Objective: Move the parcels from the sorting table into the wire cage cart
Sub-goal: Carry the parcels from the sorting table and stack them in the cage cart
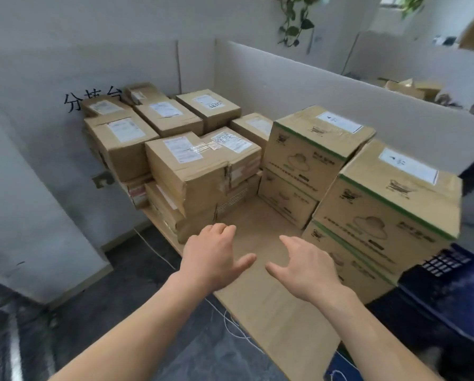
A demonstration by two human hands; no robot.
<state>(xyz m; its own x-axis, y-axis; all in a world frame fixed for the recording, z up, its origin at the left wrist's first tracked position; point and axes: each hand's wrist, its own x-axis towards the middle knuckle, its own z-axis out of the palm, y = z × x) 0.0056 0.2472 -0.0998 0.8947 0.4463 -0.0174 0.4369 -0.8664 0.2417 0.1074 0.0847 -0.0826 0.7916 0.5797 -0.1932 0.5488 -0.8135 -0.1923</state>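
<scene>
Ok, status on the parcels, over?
Left grip and right grip open, empty, over bare table. Parcels stacked on table, none lifted. Nothing between grips and parcels.

Parcels [203, 177]: matt brown cardboard, creased at edges, bearing white paper labels [181, 150] and glossy clear tape [203, 147]. Table [271, 298] surface: smooth matt brown board. Crate [447, 273], lower right of frame: dark blue plastic, latticed, slight sheen.

Bare throughout: the left hand [211, 257] and right hand [307, 268] bare, the left forearm [131, 323] and right forearm [373, 328] uncovered to the near edge.
</scene>
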